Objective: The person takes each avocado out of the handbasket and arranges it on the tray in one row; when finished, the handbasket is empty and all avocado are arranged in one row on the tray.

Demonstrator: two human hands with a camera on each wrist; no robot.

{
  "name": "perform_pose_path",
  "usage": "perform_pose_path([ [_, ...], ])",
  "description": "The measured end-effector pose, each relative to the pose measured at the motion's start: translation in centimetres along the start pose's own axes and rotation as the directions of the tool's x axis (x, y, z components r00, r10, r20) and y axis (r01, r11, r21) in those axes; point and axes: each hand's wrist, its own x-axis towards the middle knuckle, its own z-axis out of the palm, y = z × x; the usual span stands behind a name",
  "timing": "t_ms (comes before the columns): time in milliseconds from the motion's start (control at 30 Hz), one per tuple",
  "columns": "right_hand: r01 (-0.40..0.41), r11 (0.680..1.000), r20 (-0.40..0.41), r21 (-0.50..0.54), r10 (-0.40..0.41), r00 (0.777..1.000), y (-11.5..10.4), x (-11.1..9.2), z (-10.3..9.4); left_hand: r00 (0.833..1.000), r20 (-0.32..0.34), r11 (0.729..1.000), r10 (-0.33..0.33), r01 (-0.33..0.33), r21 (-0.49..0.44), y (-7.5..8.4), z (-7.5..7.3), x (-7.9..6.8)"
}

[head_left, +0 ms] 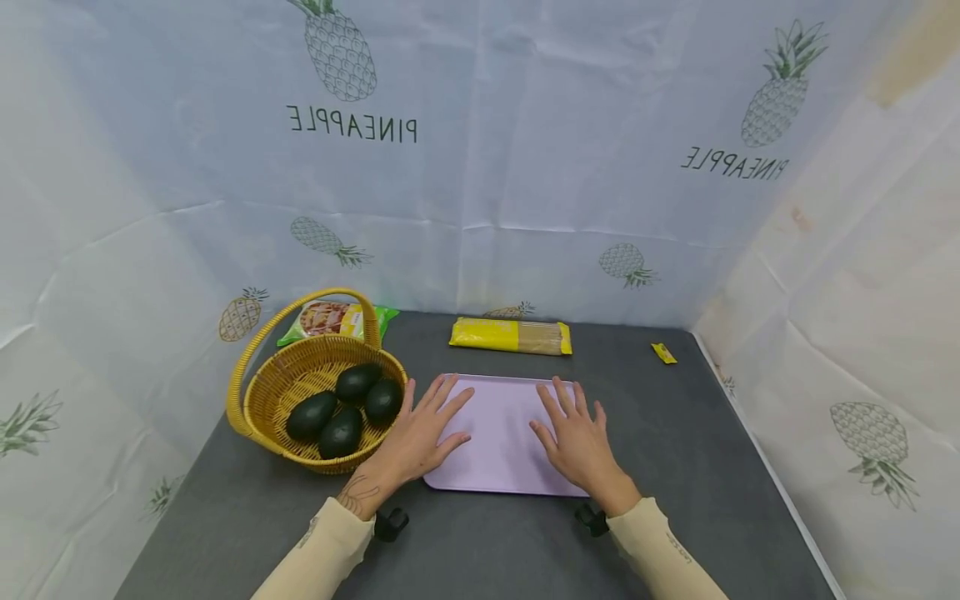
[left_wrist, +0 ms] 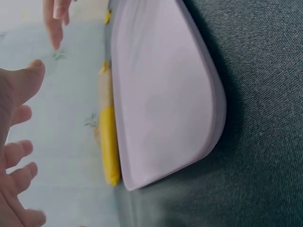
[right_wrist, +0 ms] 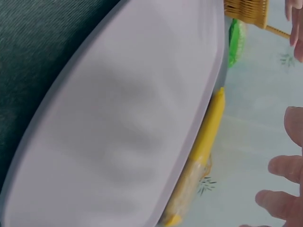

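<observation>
My left hand [head_left: 420, 437] hovers with spread fingers over the left edge of a light purple tray [head_left: 502, 433], close beside a yellow wicker basket [head_left: 258, 417]. Over the tray's right side, my right hand [head_left: 577, 442] is likewise spread, palm down. Neither hand holds anything. Several dark green avocados [head_left: 341, 432] lie inside the basket, whose tall handle arches over it. In the left wrist view the tray [left_wrist: 161, 94] shows a raised rim and a bare surface; the right wrist view shows the same tray [right_wrist: 118, 118] beside the fingers [right_wrist: 284, 203].
Behind the tray lies a yellow pack of noodles [head_left: 510, 336]. A green-edged food bag [head_left: 330, 321] sits behind the basket. At the back right is a small yellow packet [head_left: 663, 353]. Pineapple-printed cloth [head_left: 525, 167] encloses the dark grey table [head_left: 487, 550] at the back and sides.
</observation>
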Motion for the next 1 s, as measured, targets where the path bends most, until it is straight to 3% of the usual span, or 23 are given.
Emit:
perform_pose_path([
  [133,0.047,0.998,-0.051,0.030,-0.045,0.998,-0.7,0.2,-0.4,0.998,-0.061,0.997,-0.009,0.004,-0.082,-0.3,-1.1,-0.7],
  [267,0.083,0.994,-0.087,0.068,-0.077,0.993,-1.3,0.2,-0.7,0.990,-0.139,0.994,-0.019,0.004,-0.107,-0.7,-2.1,-1.6],
  [567,0.208,0.963,-0.199,0.169,-0.174,0.964,-2.3,0.3,-0.9,0.952,-0.294,0.989,-0.086,0.045,-0.144,-1.6,-3.6,-3.6],
  [733,0.247,0.949,-0.240,0.196,-0.198,0.950,-2.7,0.5,-1.1,0.904,-0.417,0.990,-0.089,0.033,-0.140,-2.4,-4.2,-4.4],
  [1000,0.271,0.941,-0.251,0.204,-0.217,0.943,-3.2,0.8,-1.0,0.790,-0.599,0.988,-0.132,0.057,-0.142,-3.5,-6.7,-5.3],
])
